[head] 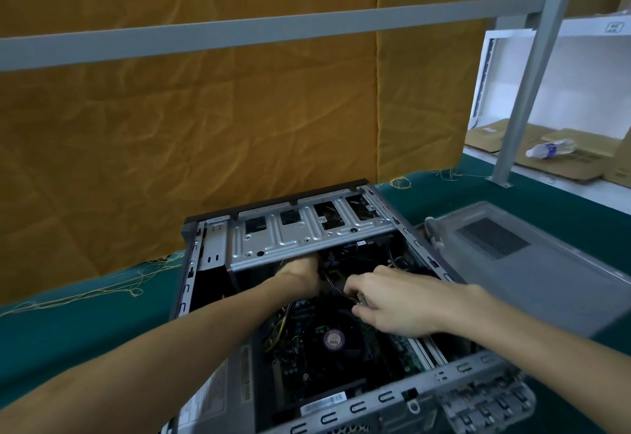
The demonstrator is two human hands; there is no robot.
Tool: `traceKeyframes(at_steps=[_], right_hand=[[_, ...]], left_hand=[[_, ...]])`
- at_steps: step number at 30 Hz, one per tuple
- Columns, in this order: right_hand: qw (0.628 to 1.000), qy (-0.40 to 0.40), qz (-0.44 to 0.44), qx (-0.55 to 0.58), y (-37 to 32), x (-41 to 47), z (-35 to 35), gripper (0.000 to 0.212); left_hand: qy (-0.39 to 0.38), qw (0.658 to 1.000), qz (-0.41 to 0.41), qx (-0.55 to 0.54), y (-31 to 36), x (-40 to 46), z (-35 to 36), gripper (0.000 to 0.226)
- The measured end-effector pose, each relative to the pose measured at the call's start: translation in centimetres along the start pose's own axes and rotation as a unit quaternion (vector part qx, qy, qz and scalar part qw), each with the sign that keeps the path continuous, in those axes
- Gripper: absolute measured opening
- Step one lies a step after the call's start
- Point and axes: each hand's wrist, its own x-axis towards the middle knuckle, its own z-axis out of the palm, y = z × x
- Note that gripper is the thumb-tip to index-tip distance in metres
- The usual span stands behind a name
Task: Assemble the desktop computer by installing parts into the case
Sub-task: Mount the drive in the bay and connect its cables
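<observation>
head view: worn on the person's head | faces forward and down, wide-angle | close over the open computer case on the green table, both forearms reaching in from below | orange cloth fills the background | only view

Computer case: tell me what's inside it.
Inside the computer case: a round cooler fan, circuit board, wires and both hands, left hand, right hand. The metal drive cage hides whatever lies beneath it.

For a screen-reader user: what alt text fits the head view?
Both hands reach into an open computer case on a green table; the left hand is under the drive cage, the right hand pinches cables. The side panel lies right.
</observation>
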Motion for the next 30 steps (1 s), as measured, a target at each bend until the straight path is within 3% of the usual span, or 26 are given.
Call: traceKeyframes(at_steps=[4, 10, 16, 22, 30], right_hand=[[1.000, -0.021, -0.010, 0.016, 0.01, -0.48, 0.36, 0.036], [0.999, -0.005, 0.000, 0.038, 0.59, -0.39, 0.11, 0.031], [0.999, -0.019, -0.001, 0.044, 0.53, -0.37, 0.36, 0.033], [0.999, -0.018, 0.002, 0.043, 0.60, -0.51, 0.55, 0.040], [0.999, -0.018, 0.020, 0.024, 0.51, -0.67, 0.56, 0.033]], left_hand=[[-0.002, 1.000, 0.001, 0.011, 0.03, 0.16, 0.08, 0.049], [-0.013, 1.000, 0.009, -0.013, 0.09, 0.32, -0.10, 0.073], [0.021, 0.999, 0.013, -0.019, 0.23, 0.05, -0.15, 0.050], [0.066, 0.997, 0.032, 0.004, 0.07, -0.12, 0.27, 0.054], [0.021, 0.997, 0.022, 0.072, 0.42, -0.07, 0.25, 0.060]])
